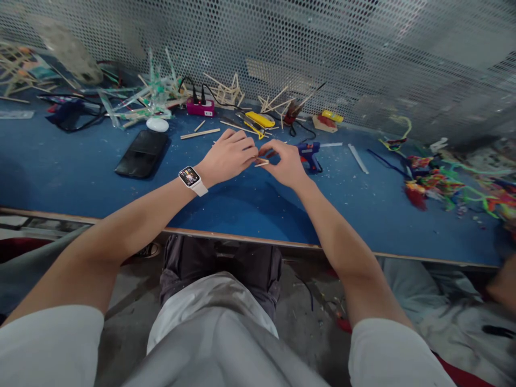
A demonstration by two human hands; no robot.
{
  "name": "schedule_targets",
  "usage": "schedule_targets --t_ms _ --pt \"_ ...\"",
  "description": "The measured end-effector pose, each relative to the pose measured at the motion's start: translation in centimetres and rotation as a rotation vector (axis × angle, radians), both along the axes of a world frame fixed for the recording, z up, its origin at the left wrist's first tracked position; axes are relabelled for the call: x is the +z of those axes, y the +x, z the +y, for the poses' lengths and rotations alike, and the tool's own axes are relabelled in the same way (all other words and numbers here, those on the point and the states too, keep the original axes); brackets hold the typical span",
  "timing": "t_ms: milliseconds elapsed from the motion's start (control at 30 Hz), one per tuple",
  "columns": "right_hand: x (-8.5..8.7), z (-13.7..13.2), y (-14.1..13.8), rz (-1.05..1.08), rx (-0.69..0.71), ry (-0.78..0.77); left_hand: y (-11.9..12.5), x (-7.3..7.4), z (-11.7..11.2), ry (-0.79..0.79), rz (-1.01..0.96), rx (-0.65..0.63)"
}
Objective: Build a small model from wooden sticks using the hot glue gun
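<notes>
- Head view: a white watch [189,176] is sitting on the left wrist, above the blue table [242,209].
- The right hand [285,162] is pinching a small wooden stick [263,162] with its thumb and fingers, in the middle over the table.
- The left hand [233,154] is curling its fingers at the stick's other end; its fingertips are hiding, so I cannot tell how it is gripping.
- A blue glue gun [309,156] is lying just beside the right hand.
- A black phone [143,154] is lying left of the left hand.
- Farther back, a yellow cutter [260,119] and a pink plug block [200,107] are resting.
- Behind them, a holey metal screen [250,40] is standing.
</notes>
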State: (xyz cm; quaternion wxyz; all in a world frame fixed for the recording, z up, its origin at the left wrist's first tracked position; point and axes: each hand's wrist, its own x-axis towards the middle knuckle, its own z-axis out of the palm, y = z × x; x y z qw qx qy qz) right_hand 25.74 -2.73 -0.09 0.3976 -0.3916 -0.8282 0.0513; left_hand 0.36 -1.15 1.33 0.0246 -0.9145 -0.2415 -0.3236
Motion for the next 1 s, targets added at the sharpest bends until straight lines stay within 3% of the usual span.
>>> schedule_targets --t_ms 500,1000 --pt "-0.32 -0.14 0.11 -0.033 -0.027 0.083 0.12 -0.93 0.43 0.036 -0.055 0.003" --pt "-0.14 -0.19 0.02 -0.012 -0.038 0.09 0.18 -0.62 0.2 0.095 -0.067 0.019"
